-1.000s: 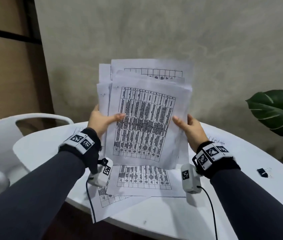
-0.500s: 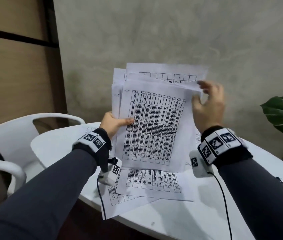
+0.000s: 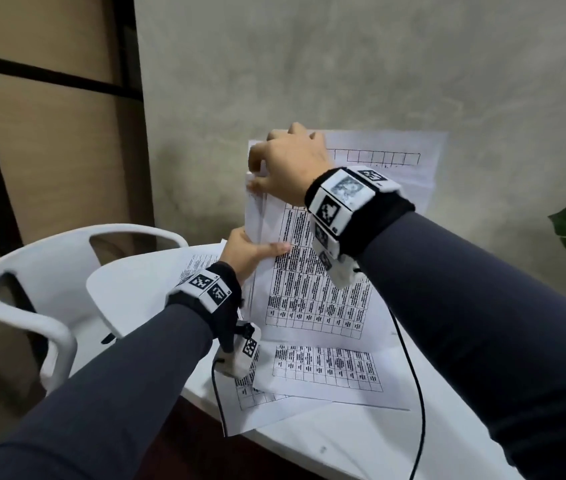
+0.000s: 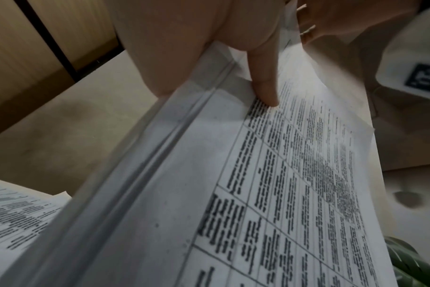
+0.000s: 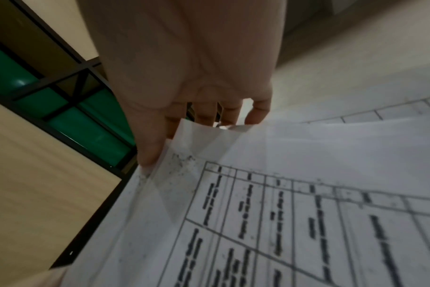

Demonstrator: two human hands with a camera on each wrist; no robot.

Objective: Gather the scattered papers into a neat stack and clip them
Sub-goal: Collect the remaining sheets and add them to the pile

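Uneven sheaf of printed sheets held upright over the white counter [image 3: 143, 299].

The sheaf of papers [image 3: 312, 289] stands above the counter, its top edges staggered, one sheet jutting out to the upper right; open air lies around it, the wall behind. The left hand [image 3: 246, 252] grips its left edge, thumb flat across the front page. The right hand [image 3: 288, 168] pinches the top left corner, fingers curled behind. Loose sheets [image 3: 323, 372] lie flat below, one overhanging the counter's near rim. A white chair [image 3: 42, 271] stands left.
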